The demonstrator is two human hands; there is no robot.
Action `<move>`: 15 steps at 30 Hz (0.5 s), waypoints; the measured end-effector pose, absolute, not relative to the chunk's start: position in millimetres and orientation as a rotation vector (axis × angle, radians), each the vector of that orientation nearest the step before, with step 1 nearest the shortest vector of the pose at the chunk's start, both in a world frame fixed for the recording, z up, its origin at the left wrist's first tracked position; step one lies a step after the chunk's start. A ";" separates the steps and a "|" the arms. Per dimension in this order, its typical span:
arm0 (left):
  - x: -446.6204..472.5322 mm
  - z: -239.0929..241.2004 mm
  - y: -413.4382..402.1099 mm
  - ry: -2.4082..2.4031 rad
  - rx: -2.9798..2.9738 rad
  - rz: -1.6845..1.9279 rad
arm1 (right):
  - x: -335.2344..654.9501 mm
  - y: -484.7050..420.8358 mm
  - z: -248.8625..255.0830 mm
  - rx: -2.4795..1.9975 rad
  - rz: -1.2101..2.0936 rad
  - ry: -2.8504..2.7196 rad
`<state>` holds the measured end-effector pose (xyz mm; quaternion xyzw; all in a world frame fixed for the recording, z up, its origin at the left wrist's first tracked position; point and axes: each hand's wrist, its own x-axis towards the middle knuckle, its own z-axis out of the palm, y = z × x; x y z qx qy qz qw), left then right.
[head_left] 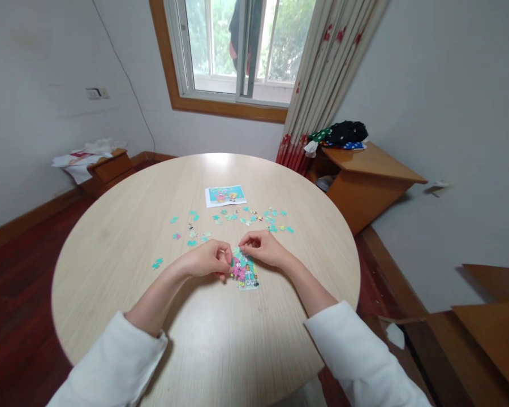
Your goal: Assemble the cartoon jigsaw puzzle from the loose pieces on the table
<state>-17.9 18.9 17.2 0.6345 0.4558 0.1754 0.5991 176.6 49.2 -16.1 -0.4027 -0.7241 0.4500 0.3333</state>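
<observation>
A partly joined jigsaw puzzle (249, 274) with pink, white and teal cartoon figures lies on the round wooden table (220, 350). My left hand (212, 258) is at its left edge, thumb and fingers pinched at the pink part; any single piece between them is too small to make out. At the top edge my right hand (263, 246) has its thumb and forefinger pressed together on a puzzle piece or the puzzle's rim, which I cannot tell. Loose puzzle pieces (229, 217), mostly teal, lie scattered beyond both hands.
A printed reference picture (225, 195) lies behind the loose pieces. One teal piece (157, 263) sits apart at the left. Beyond the table are a window (246, 102), a curtain (318, 79), and a wooden cabinet (373, 169) with cloths on top. Someone stands outside the window.
</observation>
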 end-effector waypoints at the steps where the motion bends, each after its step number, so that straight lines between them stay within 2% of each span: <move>1: -17.1 17.6 18.0 1.059 1.467 0.395 | 176.6 48.8 -16.2 -1.051 1.179 -1.896; 15: -14.5 14.7 16.7 1.024 1.473 0.353 | 177.0 46.4 -11.2 -1.035 1.202 -1.998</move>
